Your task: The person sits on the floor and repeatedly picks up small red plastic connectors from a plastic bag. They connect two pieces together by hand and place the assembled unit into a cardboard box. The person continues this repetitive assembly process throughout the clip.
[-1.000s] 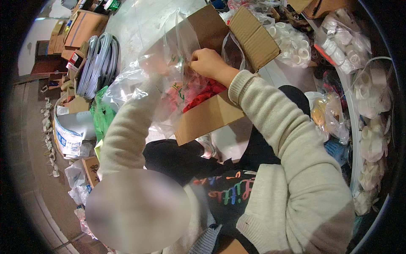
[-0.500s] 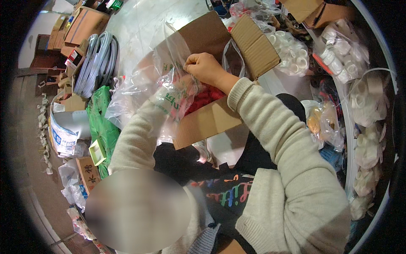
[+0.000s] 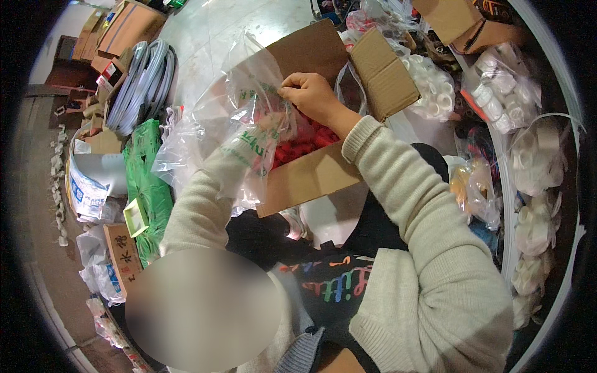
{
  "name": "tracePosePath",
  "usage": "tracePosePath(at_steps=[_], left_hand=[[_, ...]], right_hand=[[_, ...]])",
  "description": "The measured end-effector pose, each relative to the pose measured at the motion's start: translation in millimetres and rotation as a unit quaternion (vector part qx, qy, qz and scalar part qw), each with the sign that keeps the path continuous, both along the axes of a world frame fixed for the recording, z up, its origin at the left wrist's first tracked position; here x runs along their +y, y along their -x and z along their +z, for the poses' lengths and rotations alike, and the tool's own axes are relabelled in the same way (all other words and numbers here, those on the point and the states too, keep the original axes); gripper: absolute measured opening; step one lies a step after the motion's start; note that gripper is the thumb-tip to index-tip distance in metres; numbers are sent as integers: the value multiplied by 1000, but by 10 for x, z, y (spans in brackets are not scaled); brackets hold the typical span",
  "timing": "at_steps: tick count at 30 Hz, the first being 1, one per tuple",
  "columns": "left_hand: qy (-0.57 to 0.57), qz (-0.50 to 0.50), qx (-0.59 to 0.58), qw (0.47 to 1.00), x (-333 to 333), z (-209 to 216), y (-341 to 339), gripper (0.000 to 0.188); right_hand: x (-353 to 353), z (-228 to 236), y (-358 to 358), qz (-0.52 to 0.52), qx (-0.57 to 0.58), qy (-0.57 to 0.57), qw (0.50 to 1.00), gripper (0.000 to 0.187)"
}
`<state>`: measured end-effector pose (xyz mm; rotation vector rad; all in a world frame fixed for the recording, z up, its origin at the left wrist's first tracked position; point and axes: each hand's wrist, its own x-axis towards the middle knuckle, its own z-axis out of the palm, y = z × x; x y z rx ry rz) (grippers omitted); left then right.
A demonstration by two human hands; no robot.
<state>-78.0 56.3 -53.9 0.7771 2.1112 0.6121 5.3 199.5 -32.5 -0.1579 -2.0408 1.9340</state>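
Observation:
A clear plastic bag (image 3: 224,118) with green print hangs over the left side of an open cardboard box (image 3: 314,180). My right hand (image 3: 313,96) is closed above the box, thumb and fingertips pinched on the bag's edge. Through the film my left hand (image 3: 278,123) shows dimly, the bag lying around it and over the sleeve. The plastic hides how its fingers are set. Red items (image 3: 311,138) fill the box below both hands; their exact kind does not show. Another sheet of clear film (image 3: 350,87) stands up along the box's right inner side.
Coiled grey hose (image 3: 140,84), a green bag (image 3: 149,186) and a small pale-green frame (image 3: 135,217) lie at left. To the right are bags of white pipe fittings (image 3: 432,87) and a bag with yellow items (image 3: 472,183). Another open carton (image 3: 448,22) stands at far right.
My right hand has shifted slightly right in the picture, and so has the box. The bag's film has spread a little, and more of the red items shows beneath my hands.

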Motion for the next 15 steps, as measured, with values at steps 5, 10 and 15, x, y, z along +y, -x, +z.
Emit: tracePosePath(at_steps=[5,10,15], left_hand=[[-42,69,-13,997,-122,44,-20,25],[-99,124,-22,987,-230,135,-24,24],[-178,183,-29,966,-575,511,-30,24]], right_hand=[[-34,13,8,-3,9,6,1000,14],[13,11,7,-13,27,19,999,15],[31,-70,93,-8,7,139,990,11]])
